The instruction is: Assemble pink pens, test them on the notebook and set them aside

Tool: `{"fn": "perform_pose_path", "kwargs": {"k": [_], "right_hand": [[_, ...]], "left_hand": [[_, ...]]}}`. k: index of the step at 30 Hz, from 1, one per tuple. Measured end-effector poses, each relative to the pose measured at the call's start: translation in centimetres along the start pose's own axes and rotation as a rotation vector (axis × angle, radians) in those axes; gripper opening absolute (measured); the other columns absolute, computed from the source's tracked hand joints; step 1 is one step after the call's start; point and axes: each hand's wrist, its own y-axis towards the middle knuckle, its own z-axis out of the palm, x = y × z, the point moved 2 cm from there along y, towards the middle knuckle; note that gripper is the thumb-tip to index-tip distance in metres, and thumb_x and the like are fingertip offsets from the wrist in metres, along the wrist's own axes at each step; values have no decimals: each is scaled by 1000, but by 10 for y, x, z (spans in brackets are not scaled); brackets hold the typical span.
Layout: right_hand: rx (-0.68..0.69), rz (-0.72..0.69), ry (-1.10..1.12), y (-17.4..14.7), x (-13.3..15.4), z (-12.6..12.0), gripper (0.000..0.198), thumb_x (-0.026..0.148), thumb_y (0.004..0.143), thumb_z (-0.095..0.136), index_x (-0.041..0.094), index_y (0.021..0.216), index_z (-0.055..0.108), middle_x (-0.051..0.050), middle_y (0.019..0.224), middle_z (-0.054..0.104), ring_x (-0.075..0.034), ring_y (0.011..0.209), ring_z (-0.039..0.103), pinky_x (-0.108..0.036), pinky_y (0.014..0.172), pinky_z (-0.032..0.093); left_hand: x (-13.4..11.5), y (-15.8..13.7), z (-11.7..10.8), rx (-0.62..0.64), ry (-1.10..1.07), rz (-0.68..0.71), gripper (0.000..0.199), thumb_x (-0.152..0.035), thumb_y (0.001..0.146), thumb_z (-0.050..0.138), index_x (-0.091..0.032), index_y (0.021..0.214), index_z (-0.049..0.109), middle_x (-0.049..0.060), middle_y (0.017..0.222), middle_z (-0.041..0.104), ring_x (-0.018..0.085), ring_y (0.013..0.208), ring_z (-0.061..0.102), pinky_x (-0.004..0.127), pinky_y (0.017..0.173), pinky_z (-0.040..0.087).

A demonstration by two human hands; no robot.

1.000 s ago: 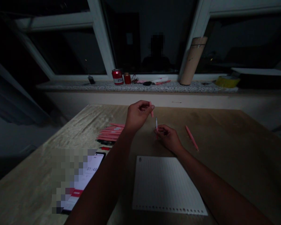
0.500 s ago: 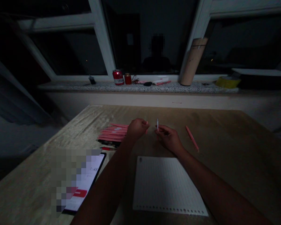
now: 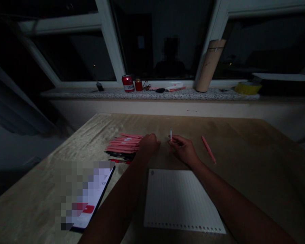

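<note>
My right hand (image 3: 184, 148) pinches an upright slim pen part (image 3: 171, 134), its top pale and narrow, with a bit of pink lower down by the fingers. My left hand (image 3: 149, 144) is closed and low over the table, at the right end of a pile of pink pens (image 3: 122, 144). Whatever its fingers hold is hidden. Several black pens (image 3: 119, 155) and a red pen (image 3: 120, 161) lie along the near side of the pile. A single pink pen (image 3: 208, 149) lies to the right of my right hand.
A lined notepad (image 3: 183, 203) lies in front of me, with a lit phone (image 3: 91, 200) to its left. Along the windowsill (image 3: 112, 96) stand a red can (image 3: 127, 83), a small red jar (image 3: 138, 85), a tall tan cylinder (image 3: 210, 66) and a roll of yellow tape (image 3: 247, 88).
My left hand has come down slightly towards the table beside the pen pile; the pink bit seen at its fingers is now hidden. My right hand keeps its place.
</note>
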Motion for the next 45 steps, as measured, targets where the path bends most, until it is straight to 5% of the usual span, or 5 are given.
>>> {"fn": "perform_pose_path", "kwargs": {"k": [23, 27, 31, 37, 45], "right_hand": [[-8, -1, -11, 0, 2, 0, 29, 35, 75, 61, 18, 97, 68, -5, 81, 69, -15, 67, 61, -26, 60, 48], [16, 11, -8, 0, 4, 0, 31, 36, 76, 60, 18, 99, 68, -5, 79, 68, -14, 62, 59, -26, 58, 48], [24, -5, -19, -1, 8, 0, 30, 37, 77, 58, 18, 98, 68, -5, 80, 68, -15, 65, 59, -26, 60, 48], [15, 0, -29, -1, 7, 0, 29, 37, 77, 58, 18, 96, 68, -4, 76, 66, -14, 63, 58, -26, 59, 47], [15, -7, -23, -1, 7, 0, 30, 38, 77, 58, 19, 98, 68, -4, 79, 67, -14, 64, 59, -25, 59, 47]], "left_hand": [[-2, -2, -13, -33, -56, 15, 34, -39, 73, 54, -15, 96, 63, 13, 90, 67, 25, 89, 62, 32, 75, 47], [-11, -5, -30, -90, -353, 164, 31, -31, 75, 52, -15, 100, 62, 7, 85, 69, 17, 72, 63, 26, 70, 48], [-24, -10, -41, -43, -770, 308, 37, -33, 79, 47, -15, 110, 58, 4, 82, 67, 9, 45, 54, 21, 45, 43], [-32, -12, -45, -94, -950, 330, 33, -39, 77, 53, -14, 96, 65, 4, 80, 67, 8, 42, 51, 20, 38, 39], [-26, -7, -57, -288, -1178, 261, 28, -35, 73, 59, -12, 87, 67, 5, 75, 67, 11, 61, 58, 21, 55, 46]]}}
